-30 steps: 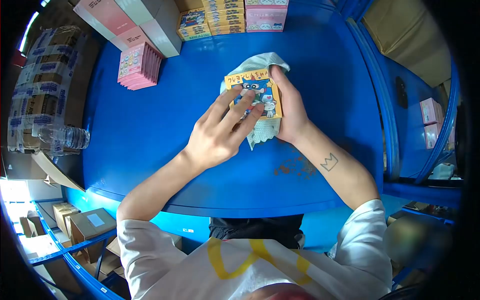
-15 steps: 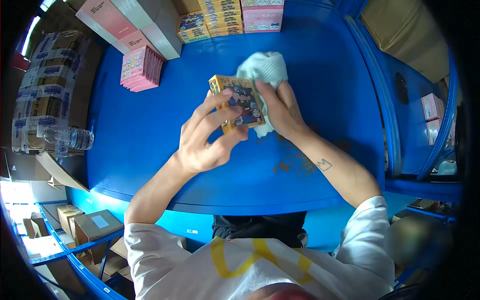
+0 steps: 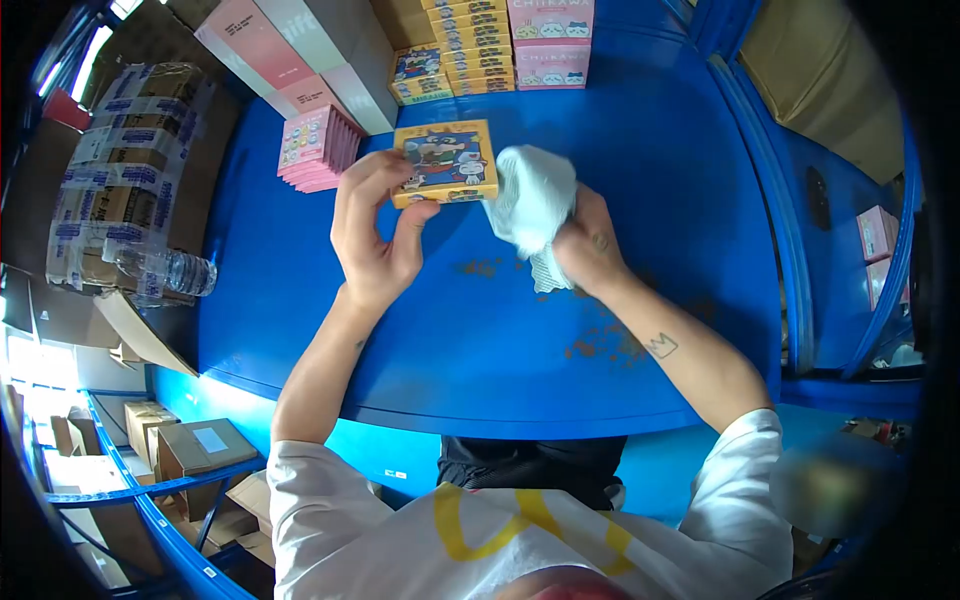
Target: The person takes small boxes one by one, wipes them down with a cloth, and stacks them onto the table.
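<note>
My left hand (image 3: 375,230) grips a small yellow box (image 3: 445,165) by its left side, thumb below and fingers over the edge. Cartoon figures are printed on its upward-facing side. Close to the box's right side, a pale mint cloth (image 3: 535,200) is bunched up in my right hand (image 3: 592,245), with a loose end hanging down. My right fingers are partly hidden behind the cloth. Both hands are above a blue table (image 3: 470,350). Brown specks (image 3: 610,340) are scattered on the table by my right forearm.
Stacked yellow boxes (image 3: 480,45) and pink boxes (image 3: 552,45) stand at the back. Pink packets (image 3: 318,150) lean beside tall white-and-pink cartons (image 3: 330,60). A plastic bottle (image 3: 180,270) and a taped carton (image 3: 125,170) are at left. A blue rail (image 3: 785,220) borders the right.
The yellow box has moved left and up in my left hand and turned to lie flatter. The cloth has come away from its face, and my right hand has shifted slightly right and down.
</note>
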### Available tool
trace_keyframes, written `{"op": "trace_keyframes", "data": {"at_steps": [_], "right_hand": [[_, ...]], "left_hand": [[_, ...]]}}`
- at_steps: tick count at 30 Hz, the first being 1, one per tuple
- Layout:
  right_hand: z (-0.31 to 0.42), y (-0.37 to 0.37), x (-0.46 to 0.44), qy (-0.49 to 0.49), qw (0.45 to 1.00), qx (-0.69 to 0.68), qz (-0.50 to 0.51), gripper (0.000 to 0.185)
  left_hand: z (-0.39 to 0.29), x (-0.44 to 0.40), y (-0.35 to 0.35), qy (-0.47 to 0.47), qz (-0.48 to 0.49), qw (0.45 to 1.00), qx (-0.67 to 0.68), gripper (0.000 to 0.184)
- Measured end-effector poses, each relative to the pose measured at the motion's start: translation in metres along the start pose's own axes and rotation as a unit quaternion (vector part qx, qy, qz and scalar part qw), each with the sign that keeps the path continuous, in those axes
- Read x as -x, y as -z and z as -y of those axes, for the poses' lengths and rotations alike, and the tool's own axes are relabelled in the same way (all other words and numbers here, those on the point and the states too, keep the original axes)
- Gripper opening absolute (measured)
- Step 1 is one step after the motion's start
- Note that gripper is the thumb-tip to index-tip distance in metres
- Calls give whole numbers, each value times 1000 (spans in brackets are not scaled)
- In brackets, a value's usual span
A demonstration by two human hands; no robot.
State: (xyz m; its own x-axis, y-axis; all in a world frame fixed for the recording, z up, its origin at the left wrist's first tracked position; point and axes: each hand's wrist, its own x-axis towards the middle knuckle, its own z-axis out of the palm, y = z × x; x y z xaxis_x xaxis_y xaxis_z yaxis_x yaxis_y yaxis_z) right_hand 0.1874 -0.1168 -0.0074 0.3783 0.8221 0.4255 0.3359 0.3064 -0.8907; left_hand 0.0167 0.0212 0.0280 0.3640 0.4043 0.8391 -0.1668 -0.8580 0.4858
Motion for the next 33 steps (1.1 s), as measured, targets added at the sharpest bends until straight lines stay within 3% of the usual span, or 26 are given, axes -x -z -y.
{"op": "trace_keyframes", "data": {"at_steps": [2, 4, 10, 15, 20, 24, 32, 33], "right_hand": [[9, 5, -9, -184, 965, -186, -26, 33], [17, 10, -17, -351, 864, -357, -46, 35], [23, 10, -14, -393, 852, -344, -44, 39], [27, 13, -16, -371, 864, -341, 21, 39], [9, 10, -18, -374, 855, -357, 45, 39], [7, 12, -18, -359, 863, -346, 84, 39], [-16, 1, -16, -329, 892, -308, 42, 36], [-22, -1, -15, -327, 898, -293, 38, 36]], "left_hand": [[2, 2, 3, -2, 98, 995, -35, 28], [4, 2, 5, -8, 192, 979, -69, 26], [-12, 8, -15, -59, 253, 944, -205, 25], [6, -2, -7, -161, 223, 930, -242, 25], [13, 6, -18, -96, 249, 936, -227, 36], [15, 8, -24, 5, 197, 966, -165, 36], [13, -19, -10, -26, 229, 917, -325, 37], [21, -28, -7, -65, 228, 897, -373, 38]]}}
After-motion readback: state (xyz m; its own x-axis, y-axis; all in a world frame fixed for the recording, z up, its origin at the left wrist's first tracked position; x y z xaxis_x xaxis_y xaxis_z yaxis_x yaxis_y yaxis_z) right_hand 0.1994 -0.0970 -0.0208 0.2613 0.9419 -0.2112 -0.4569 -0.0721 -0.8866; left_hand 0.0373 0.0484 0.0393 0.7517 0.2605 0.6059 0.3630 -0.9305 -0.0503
